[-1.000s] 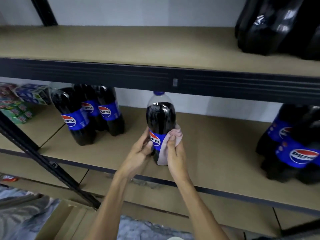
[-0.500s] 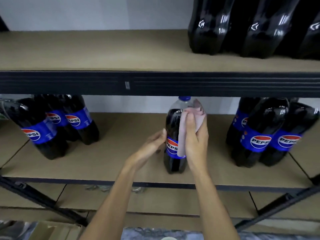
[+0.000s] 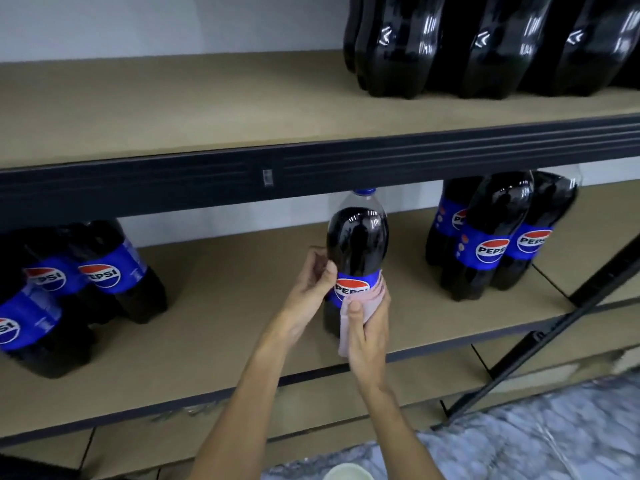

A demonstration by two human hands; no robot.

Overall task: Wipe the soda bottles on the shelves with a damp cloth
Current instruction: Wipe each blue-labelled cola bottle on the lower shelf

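On the middle shelf (image 3: 242, 258), the left hand (image 3: 308, 292) grips a soda bottle (image 3: 356, 237) while the right hand (image 3: 369, 327) wraps a pink cloth (image 3: 367, 303) around it.

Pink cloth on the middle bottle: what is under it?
The cloth wraps the bottle's lower body and the right part of its blue label, held there by the right hand. The label's left part shows; the surface beneath cloth and hand is hidden.

Wall (image 3: 173, 26): you're looking at plain white, right at the back.
Shelves (image 3: 173, 109): tan boards, dark metal beams (image 3: 138, 188).
Floor (image 3: 536, 438): grey, mottled, lower right.
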